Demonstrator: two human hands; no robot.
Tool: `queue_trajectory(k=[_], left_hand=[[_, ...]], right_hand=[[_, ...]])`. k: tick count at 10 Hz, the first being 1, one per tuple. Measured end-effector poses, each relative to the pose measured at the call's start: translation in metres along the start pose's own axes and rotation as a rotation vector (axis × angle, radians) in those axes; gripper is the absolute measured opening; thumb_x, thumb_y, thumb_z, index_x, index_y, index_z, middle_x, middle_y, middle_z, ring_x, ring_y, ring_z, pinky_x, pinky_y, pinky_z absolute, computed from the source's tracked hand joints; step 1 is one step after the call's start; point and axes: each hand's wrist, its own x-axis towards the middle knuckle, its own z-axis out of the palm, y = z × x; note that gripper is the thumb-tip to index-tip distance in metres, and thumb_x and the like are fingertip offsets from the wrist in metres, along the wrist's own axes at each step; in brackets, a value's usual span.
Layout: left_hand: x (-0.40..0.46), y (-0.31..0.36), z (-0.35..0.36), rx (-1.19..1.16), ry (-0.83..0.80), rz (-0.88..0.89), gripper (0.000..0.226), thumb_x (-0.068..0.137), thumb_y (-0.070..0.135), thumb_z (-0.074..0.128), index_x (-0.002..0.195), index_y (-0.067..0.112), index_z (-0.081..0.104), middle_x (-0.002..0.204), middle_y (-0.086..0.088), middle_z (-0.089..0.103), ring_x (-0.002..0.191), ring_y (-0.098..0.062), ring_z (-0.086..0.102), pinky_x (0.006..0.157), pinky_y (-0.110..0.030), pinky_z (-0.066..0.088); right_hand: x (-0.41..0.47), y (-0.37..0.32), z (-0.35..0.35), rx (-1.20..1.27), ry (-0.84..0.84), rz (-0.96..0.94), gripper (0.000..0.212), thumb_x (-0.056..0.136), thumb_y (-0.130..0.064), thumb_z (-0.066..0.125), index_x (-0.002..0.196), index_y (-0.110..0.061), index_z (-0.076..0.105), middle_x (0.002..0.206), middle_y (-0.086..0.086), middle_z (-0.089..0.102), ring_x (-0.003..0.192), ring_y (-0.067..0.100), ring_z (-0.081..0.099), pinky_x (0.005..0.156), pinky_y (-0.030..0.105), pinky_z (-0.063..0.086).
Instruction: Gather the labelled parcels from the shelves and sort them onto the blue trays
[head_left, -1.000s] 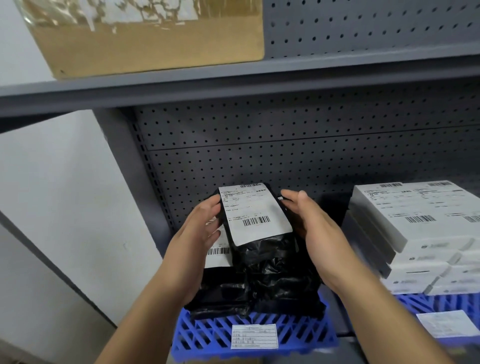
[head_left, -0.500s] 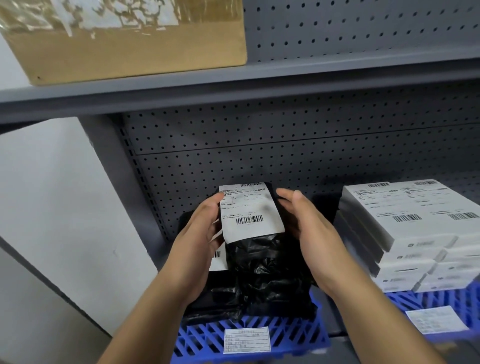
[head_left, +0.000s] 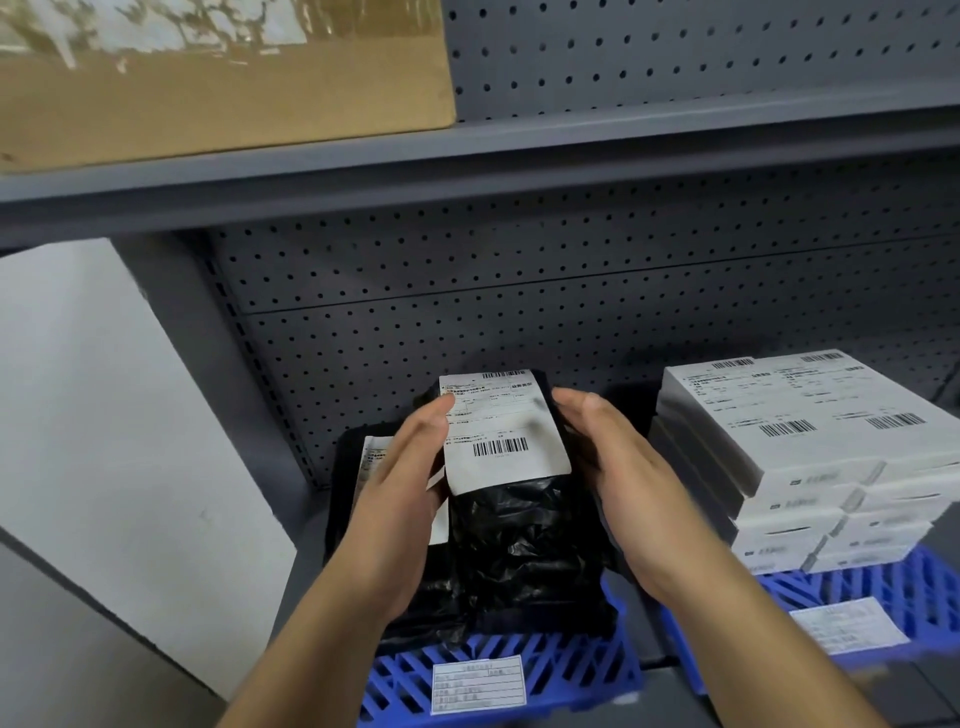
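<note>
On the near blue tray (head_left: 566, 670), my left hand (head_left: 400, 499) and right hand (head_left: 623, 483) clasp the upright black parcel (head_left: 519, 525) by its sides. Behind it, 1 more parcel (head_left: 371, 452), mostly hidden. Label text illegible.

head view, forward and down, near shelf (head_left: 467, 156)

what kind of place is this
Most likely a warehouse or parcel stockroom: grey pegboard-backed shelving, blue trays carrying label cards, and barcode-labelled goods, a black parcel and stacked white boxes.
</note>
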Motion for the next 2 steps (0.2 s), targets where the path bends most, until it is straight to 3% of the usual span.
queue_trajectory(k=[2], left_hand=[[-0.0033,-0.0014,-0.0050,0.068,0.045,0.041,0.032,0.102,0.049,0.046,0.128,0.047,0.064,0.136,0.016,0.065,0.131,-0.007,0.057,0.117,-0.046,0.035]], right_hand=[[-0.0045,-0.0051,-0.0041,-0.042,-0.002,0.000,0.039,0.099,-0.063,0.034,0.129,-0.055,0.058,0.127,-0.041,0.057,0.121,-0.020,0.047,0.114,0.028,0.033]])
